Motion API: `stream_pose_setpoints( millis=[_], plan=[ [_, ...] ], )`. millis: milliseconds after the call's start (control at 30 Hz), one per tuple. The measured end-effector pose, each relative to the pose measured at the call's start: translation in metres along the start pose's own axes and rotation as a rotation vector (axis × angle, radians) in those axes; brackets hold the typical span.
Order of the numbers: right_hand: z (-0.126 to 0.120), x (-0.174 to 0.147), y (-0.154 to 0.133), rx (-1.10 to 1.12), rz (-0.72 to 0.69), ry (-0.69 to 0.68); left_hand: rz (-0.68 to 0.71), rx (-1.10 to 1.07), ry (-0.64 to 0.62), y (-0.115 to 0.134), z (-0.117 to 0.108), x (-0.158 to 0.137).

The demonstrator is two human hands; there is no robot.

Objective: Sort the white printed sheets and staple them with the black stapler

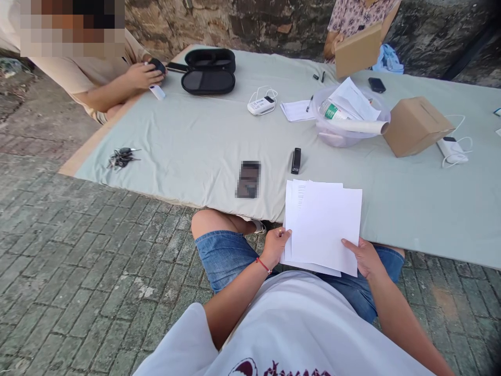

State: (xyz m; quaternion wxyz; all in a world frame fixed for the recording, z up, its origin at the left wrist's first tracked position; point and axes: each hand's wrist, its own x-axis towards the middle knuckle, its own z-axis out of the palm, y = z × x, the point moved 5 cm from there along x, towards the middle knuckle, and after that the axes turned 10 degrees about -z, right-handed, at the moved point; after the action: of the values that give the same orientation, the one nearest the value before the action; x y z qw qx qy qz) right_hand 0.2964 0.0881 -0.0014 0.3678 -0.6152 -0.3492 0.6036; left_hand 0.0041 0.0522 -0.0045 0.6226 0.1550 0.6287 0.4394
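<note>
White rectangular paper sheets (pixel 324 222) sit in the grip of our left hand (pixel 275 247) and right hand (pixel 367 259), clamped at opposite sides, over the near edge of the pale grey-green, cloth-covered counter (pixel 195 151); just beyond lies a black oblong stapler (pixel 296 160).

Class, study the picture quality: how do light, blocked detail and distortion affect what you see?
Head view: soft daylight, no hard shadows; the paper sheets look bright, nearly featureless; pixel blocks mask a dark item on the table; the right-hand corners darken; a hazy orange patch tints the lower-right paving.
</note>
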Motion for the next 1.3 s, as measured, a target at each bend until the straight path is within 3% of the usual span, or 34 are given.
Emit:
stream_pose_setpoints(
  millis=[167,533,667,833,933,1167,1300],
  plan=[
    [-0.007,0.0,-0.002,-0.03,-0.036,0.024,-0.046,-0.064,-0.034,-0.008,0.002,0.005],
    [-0.037,0.011,0.002,-0.103,-0.055,0.122,-0.008,-0.035,-0.032,-0.009,-0.002,0.005],
    [-0.057,0.015,-0.008,-0.134,-0.115,0.236,0.025,-0.025,-0.047,-0.007,-0.003,0.006],
    [-0.071,0.013,-0.022,0.008,-0.066,0.345,0.047,0.135,-0.022,-0.008,-0.004,0.007],
    [-0.063,0.012,-0.027,0.089,-0.056,0.309,0.017,0.141,-0.009,-0.007,-0.005,0.006],
    [-0.009,0.003,-0.014,0.097,0.011,0.025,-0.045,-0.056,-0.031,-0.004,0.0,0.001],
    [0.01,-0.003,-0.006,0.071,0.035,-0.052,-0.059,-0.097,-0.1,-0.003,0.002,0.002]
  ],
)
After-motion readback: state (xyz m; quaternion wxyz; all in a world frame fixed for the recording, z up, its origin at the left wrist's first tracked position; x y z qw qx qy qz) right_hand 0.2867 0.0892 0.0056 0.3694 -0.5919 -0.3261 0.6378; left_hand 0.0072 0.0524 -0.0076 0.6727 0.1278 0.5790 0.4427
